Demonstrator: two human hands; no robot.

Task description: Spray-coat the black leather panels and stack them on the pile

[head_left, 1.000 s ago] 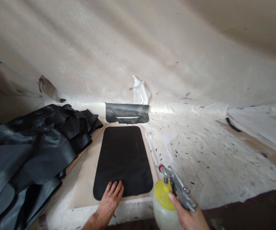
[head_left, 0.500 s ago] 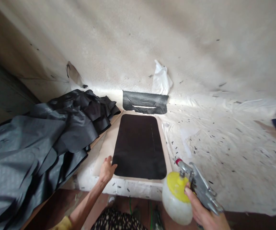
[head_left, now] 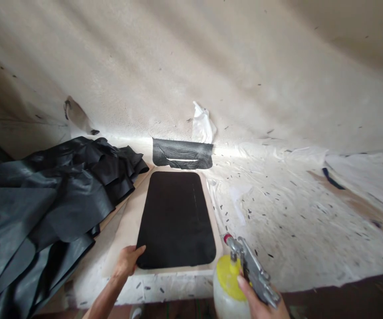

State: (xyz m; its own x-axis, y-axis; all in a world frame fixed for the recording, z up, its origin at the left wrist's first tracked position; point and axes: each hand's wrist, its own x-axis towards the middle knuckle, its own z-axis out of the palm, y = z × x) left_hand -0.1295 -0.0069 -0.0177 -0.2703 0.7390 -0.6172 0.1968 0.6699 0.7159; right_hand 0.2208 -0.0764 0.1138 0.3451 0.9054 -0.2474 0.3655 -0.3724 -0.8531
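A black rounded-corner panel (head_left: 176, 219) lies on a pale board (head_left: 125, 230) on the covered bench. My left hand (head_left: 127, 261) grips the near left edge of the board, fingers curled over it beside the panel's corner. My right hand (head_left: 259, 303) is closed round the handle of a metal spray gun (head_left: 249, 270), whose red-tipped nozzle points left and up. Under the gun hangs a white cup with a yellow lid (head_left: 226, 285). The gun sits just right of the panel's near right corner.
A heap of black sheet material (head_left: 45, 208) covers the left side. A smaller black piece (head_left: 182, 154) lies at the back against the spattered wall, with a crumpled white scrap (head_left: 203, 126) behind it. Plastic sheeting (head_left: 294, 212) flecked with dark bits spreads to the right.
My left hand slid off the panel's near edge to the board's left edge and now grips it. The spray gun stayed at the right in my right hand. The view shifted.
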